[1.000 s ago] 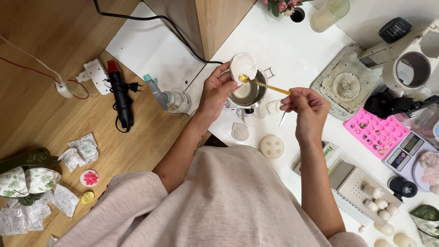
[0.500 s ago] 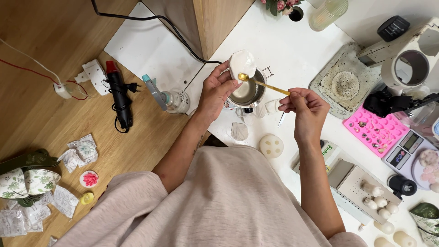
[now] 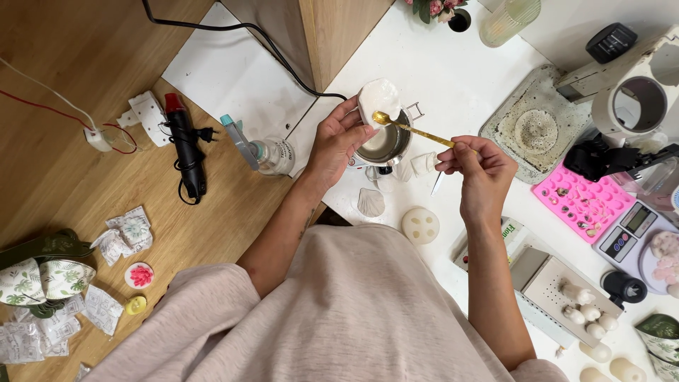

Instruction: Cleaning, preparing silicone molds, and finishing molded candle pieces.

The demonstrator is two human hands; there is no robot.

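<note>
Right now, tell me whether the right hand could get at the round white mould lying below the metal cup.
Probably yes. The round mould lies open on the white table, just beside the right hand, with nothing between. But its fingers pinch the gold spoon, which would need setting down first.

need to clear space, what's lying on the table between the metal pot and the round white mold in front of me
In the head view, a white shell-shaped piece lies on the white table between the metal pot and the round white mold, a little to the left.
</note>
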